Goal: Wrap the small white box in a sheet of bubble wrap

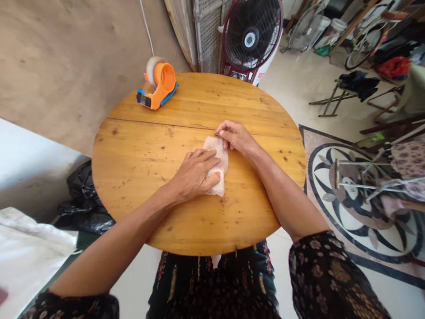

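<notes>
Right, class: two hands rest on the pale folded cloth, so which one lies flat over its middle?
The left hand, palm down across the pale folded cloth on the round wooden table. The right hand only pinches its far corner with its fingers.

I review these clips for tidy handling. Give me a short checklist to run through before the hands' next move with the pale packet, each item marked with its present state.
1. Small pale flat packet lies flat on the round wooden table: ok.
2. Left hand presses on the packet: ok.
3. Right hand pinches the packet's far edge: ok.
4. Packet well away from the table's edge: ok.
5. Orange tape dispenser stands on the table, apart from both hands: ok.
6. What the packet holds: cannot tell.
</notes>
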Demonstrator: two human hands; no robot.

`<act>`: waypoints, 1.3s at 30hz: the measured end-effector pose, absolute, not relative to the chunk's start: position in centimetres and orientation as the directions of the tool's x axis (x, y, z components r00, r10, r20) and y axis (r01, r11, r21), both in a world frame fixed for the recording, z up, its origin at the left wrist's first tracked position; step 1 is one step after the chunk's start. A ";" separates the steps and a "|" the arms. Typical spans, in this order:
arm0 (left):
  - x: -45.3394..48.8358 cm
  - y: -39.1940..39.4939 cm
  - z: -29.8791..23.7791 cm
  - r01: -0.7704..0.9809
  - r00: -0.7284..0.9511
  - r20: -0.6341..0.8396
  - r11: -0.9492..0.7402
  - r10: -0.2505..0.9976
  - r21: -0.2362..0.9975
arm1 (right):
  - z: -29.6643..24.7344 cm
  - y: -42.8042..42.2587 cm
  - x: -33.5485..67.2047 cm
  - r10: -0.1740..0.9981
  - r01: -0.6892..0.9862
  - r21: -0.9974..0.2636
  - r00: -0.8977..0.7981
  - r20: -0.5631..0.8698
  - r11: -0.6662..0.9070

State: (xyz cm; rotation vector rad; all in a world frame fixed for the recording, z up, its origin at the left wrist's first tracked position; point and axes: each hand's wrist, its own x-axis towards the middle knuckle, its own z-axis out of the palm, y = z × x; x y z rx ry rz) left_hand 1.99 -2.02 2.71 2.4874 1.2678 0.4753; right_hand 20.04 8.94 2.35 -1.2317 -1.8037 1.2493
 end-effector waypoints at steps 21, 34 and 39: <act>2.1 -2.2 3.2 0.720 0.545 0.116 -0.534 0.830 0.442 | 3.3 9.1 22.6 0.961 0.363 -0.912 -0.261 0.097 0.191; 2.0 -2.2 3.1 0.720 0.551 0.124 -0.545 0.825 0.429 | 2.6 8.6 22.3 0.899 0.606 -0.725 -0.435 0.042 0.327; 2.0 -2.1 3.1 0.721 0.556 0.116 -0.547 0.823 0.426 | 2.3 8.4 21.5 0.935 0.656 -0.690 -0.343 0.086 0.305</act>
